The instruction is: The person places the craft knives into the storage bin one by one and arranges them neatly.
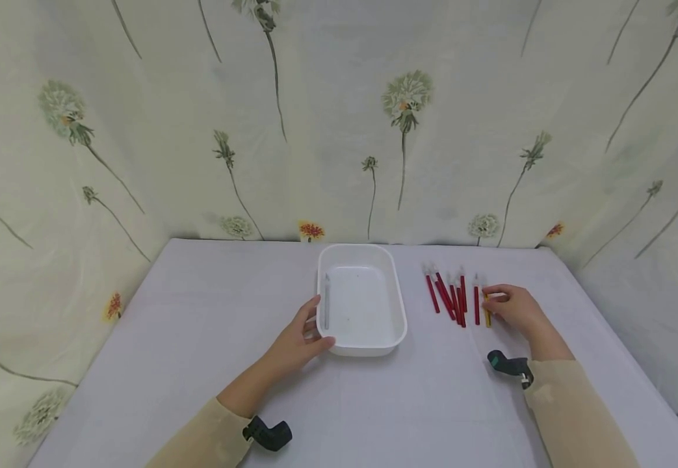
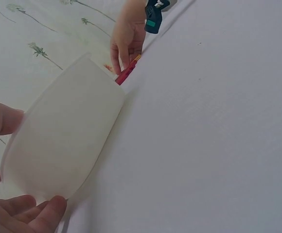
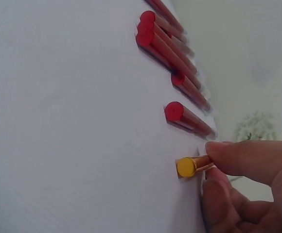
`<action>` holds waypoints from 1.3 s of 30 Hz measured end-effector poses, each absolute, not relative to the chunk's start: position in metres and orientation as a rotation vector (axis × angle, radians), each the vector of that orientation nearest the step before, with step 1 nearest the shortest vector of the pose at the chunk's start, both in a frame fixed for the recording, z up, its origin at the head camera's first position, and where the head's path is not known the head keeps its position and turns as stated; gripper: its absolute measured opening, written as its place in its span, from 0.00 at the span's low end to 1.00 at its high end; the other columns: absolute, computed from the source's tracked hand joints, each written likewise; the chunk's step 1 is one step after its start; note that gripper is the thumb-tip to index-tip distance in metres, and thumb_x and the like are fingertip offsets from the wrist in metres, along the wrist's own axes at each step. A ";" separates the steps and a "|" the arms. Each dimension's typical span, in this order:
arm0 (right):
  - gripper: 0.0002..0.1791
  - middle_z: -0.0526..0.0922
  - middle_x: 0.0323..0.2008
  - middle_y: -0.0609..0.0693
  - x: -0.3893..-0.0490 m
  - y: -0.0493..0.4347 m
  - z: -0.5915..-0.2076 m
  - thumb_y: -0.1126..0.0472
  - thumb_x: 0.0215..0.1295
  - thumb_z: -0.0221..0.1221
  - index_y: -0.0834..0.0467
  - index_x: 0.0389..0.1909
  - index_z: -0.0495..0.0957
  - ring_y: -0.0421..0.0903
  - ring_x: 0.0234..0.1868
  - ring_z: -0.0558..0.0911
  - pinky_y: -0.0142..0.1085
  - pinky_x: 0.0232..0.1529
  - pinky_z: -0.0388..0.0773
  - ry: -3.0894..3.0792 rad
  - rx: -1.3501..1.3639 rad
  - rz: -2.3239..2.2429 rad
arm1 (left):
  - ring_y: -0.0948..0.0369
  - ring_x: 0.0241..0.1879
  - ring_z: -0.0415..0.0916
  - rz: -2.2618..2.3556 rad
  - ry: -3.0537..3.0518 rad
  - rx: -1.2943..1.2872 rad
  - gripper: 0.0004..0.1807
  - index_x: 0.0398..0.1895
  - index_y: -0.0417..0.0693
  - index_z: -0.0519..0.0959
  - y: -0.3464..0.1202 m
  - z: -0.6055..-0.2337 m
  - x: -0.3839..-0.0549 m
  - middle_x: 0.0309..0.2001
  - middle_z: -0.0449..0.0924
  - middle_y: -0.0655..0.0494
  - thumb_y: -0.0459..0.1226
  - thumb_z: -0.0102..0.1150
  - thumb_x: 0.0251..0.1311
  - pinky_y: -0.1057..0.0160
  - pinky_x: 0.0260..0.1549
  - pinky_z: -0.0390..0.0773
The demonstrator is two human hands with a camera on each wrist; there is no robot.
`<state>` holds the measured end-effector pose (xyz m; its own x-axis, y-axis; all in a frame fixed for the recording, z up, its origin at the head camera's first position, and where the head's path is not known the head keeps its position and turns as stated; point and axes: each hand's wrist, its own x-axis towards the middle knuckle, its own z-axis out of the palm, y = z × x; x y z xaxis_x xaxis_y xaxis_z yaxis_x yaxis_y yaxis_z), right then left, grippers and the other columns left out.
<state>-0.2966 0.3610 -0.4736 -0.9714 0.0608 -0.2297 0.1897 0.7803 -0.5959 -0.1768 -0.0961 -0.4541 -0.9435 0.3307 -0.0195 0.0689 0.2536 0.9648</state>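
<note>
A white plastic tray point(image 1: 365, 305) stands near the middle of the table. My left hand point(image 1: 294, 343) grips its near left corner, the thumb at the near rim and the fingers along the left side. Inside the tray, a slim greyish stick point(image 1: 326, 302) lies along the left wall. To the right, my right hand point(image 1: 517, 312) pinches a slim yellow pen-like stick point(image 3: 187, 167) between thumb and fingers; it lies at or just above the tabletop. Beside it lies a single red stick point(image 1: 476, 305) with a clear tip. Several similar red sticks point(image 1: 446, 298) lie loosely bunched farther left.
A white cloth covers the table point(image 1: 221, 299). Behind it hangs a flower-patterned curtain point(image 1: 339, 130), which also runs down both sides. A dark wrist camera point(image 1: 268, 434) is worn on the left sleeve, another camera point(image 1: 508, 364) on the right.
</note>
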 end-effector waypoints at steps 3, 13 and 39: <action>0.27 0.76 0.47 0.63 -0.298 0.362 -0.472 0.53 0.59 0.60 0.59 0.58 0.70 0.54 0.43 0.75 0.43 0.39 0.74 2.777 0.181 -0.911 | 0.45 0.64 0.59 1.762 2.297 0.370 0.47 0.72 0.52 0.44 -0.097 -0.455 -0.177 0.69 0.49 0.41 0.42 0.63 0.55 0.52 0.55 0.70; 0.28 0.74 0.51 0.64 -0.300 0.367 -0.475 0.52 0.58 0.61 0.58 0.58 0.71 0.55 0.45 0.75 0.44 0.41 0.75 2.779 0.214 -0.934 | 0.46 0.64 0.59 1.772 2.286 0.350 0.48 0.72 0.53 0.45 -0.098 -0.455 -0.175 0.70 0.49 0.42 0.44 0.64 0.54 0.55 0.54 0.71; 0.33 0.75 0.44 0.51 -0.281 0.361 -0.463 0.54 0.60 0.61 0.59 0.64 0.62 0.39 0.36 0.80 0.33 0.40 0.80 2.442 0.277 -1.648 | 0.44 0.63 0.60 1.767 2.334 0.340 0.47 0.72 0.50 0.45 -0.094 -0.454 -0.173 0.69 0.50 0.40 0.41 0.63 0.55 0.53 0.52 0.73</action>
<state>-0.2811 0.3611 -0.4627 -0.9661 0.0522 -0.2530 0.2542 0.3676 -0.8946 -0.1729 -0.0942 -0.4539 -0.9548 0.2968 -0.0158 0.0654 0.2617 0.9629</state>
